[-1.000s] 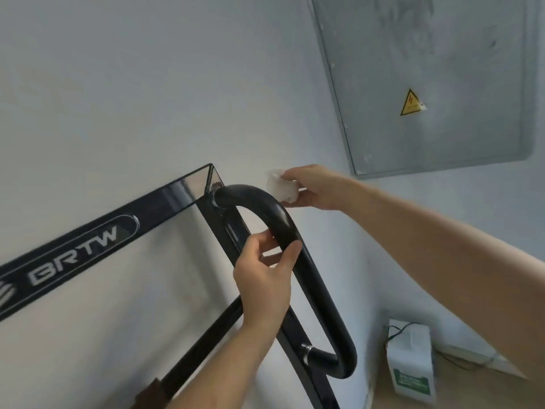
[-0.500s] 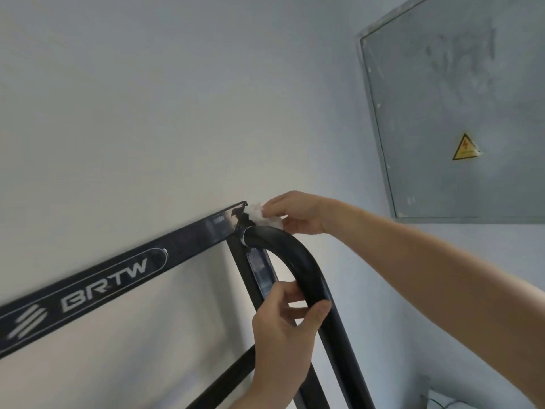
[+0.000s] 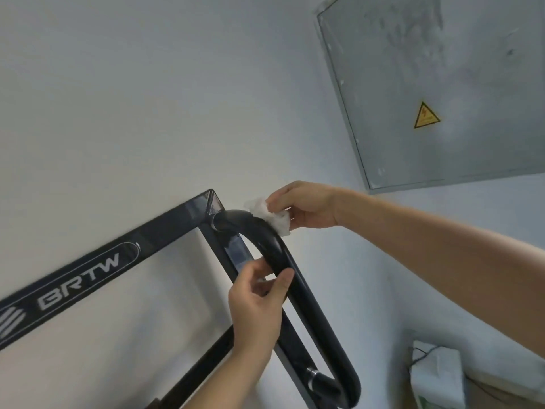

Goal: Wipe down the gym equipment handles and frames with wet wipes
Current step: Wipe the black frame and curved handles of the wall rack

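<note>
One view only, from the head, is offered. In it the wipe (image 3: 272, 218) is pinched in a bunch by the right hand (image 3: 306, 206) and pressed on the top bend of the handle (image 3: 305, 293), just beside the upper corner of the frame (image 3: 165, 230), where the handle is joined to it. Lower down, the handle is gripped by the left hand (image 3: 256, 311), the thumb laid across the front and the fingers curled behind, between handle and frame upright.

Several faults can be foreseen. Since the wipe is bunched, only a small patch is likely pressed to the tube, so the back of the bend and the joint at the corner may be missed. The stretch under the left hand may be left unwiped unless that grip is shifted. The handle looks glossy; once it is wetted, the left grip could be lost. The wipe is held by a few fingertips only, so it may be snagged on the sharp corner and dropped behind the frame. An electrical panel (image 3: 442, 84) is mounted near the right arm, and it may be brushed if the arm is swung wide.
</note>
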A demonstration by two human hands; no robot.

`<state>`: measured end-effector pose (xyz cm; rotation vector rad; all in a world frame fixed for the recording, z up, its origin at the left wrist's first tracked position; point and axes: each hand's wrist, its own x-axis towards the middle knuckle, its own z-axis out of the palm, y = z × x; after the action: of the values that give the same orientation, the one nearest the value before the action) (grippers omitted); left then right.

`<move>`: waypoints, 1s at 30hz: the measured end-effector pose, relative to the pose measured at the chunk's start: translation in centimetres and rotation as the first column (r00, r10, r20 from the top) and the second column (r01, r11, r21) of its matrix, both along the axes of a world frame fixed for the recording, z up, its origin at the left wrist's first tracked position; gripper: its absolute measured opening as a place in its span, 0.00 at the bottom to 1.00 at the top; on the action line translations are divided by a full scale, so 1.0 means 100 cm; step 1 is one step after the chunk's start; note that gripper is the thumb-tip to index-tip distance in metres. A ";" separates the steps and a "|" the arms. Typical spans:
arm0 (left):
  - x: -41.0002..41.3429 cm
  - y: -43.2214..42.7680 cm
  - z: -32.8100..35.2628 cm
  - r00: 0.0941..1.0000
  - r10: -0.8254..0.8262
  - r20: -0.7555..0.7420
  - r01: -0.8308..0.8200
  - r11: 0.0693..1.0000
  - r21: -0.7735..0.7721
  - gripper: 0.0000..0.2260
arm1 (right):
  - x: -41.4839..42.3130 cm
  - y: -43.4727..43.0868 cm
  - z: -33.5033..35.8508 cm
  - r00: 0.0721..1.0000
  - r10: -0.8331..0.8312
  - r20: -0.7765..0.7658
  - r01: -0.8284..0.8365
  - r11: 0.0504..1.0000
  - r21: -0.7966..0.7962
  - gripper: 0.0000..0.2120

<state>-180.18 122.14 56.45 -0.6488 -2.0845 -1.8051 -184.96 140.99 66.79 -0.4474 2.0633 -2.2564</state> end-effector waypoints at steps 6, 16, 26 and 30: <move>0.000 0.003 -0.007 0.996 -0.055 0.076 0.049 0.996 0.077 0.08 | 0.045 0.015 -0.069 0.998 -0.019 0.058 0.022 0.998 -0.051 0.26; -0.011 0.004 -0.011 0.987 -0.106 0.122 0.085 0.982 0.167 0.08 | 0.070 0.021 -0.181 0.957 -0.191 0.220 0.145 0.967 0.209 0.10; -0.016 0.002 -0.014 0.989 -0.131 0.076 0.116 0.978 0.171 0.09 | 0.075 0.013 -0.284 0.870 -0.222 0.440 0.119 0.961 0.249 0.11; -0.014 0.002 -0.014 0.989 -0.134 0.060 0.123 0.979 0.161 0.09 | 0.088 0.010 -0.300 0.822 -0.337 0.458 0.189 0.922 0.339 0.09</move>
<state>-181.60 122.33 55.06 -0.7003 -1.9579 -2.0677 -176.19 142.02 36.79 0.4452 2.1821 -1.8625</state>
